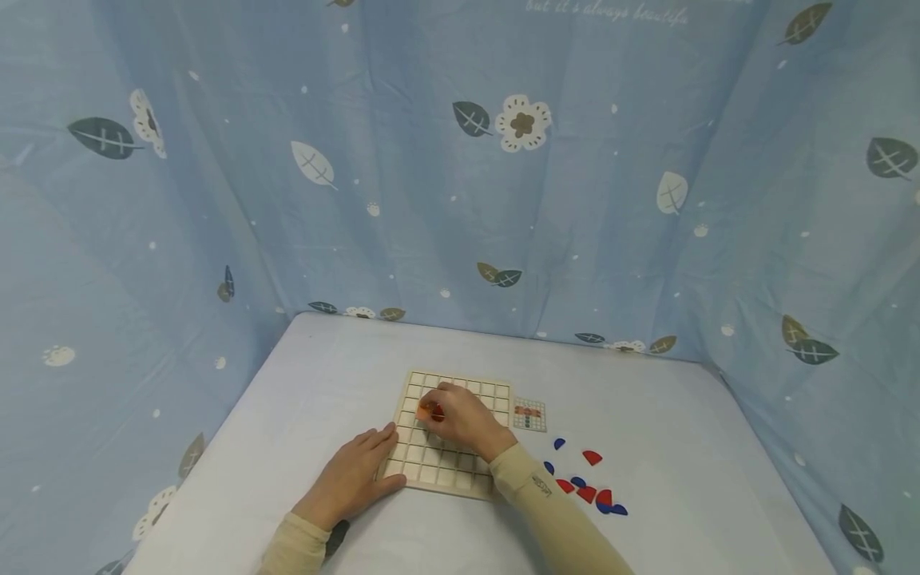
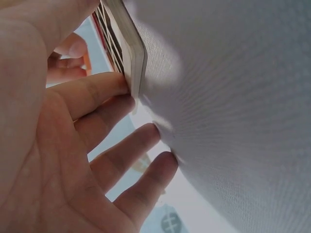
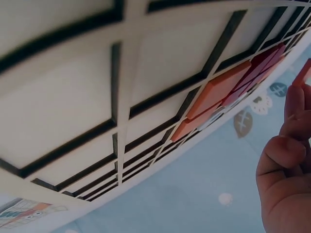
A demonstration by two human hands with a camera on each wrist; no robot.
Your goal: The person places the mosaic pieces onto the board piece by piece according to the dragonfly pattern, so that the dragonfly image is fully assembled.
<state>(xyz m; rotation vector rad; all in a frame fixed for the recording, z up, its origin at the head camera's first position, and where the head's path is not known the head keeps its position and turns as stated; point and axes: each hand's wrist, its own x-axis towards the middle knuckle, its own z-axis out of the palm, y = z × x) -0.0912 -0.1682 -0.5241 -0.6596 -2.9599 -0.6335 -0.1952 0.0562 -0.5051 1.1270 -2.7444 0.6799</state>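
A pale wooden grid board [image 1: 431, 477] lies on the table. My left hand [image 1: 352, 473] rests at its near left corner, thumb by the front edge and fingers along the left side. In the left wrist view, the straight fingers [image 2: 104, 92] touch the board's side, and two others reach the table. Over the board's left half, my right hand [image 1: 460, 417] pinches a small orange tile [image 3: 304, 74] between fingertips. Orange tiles [image 3: 218, 90] and a dark red tile [image 3: 252, 73] sit in the grid cells; the right hand partly covers them in the head view.
A small pattern card [image 1: 529, 415] lies by the board's right edge. Several red pieces [image 1: 592, 458] and blue pieces [image 1: 559, 443] with curved edges are scattered to the right, beside the right forearm. A blue printed curtain [image 1: 431, 200] surrounds the white table [image 1: 647, 415].
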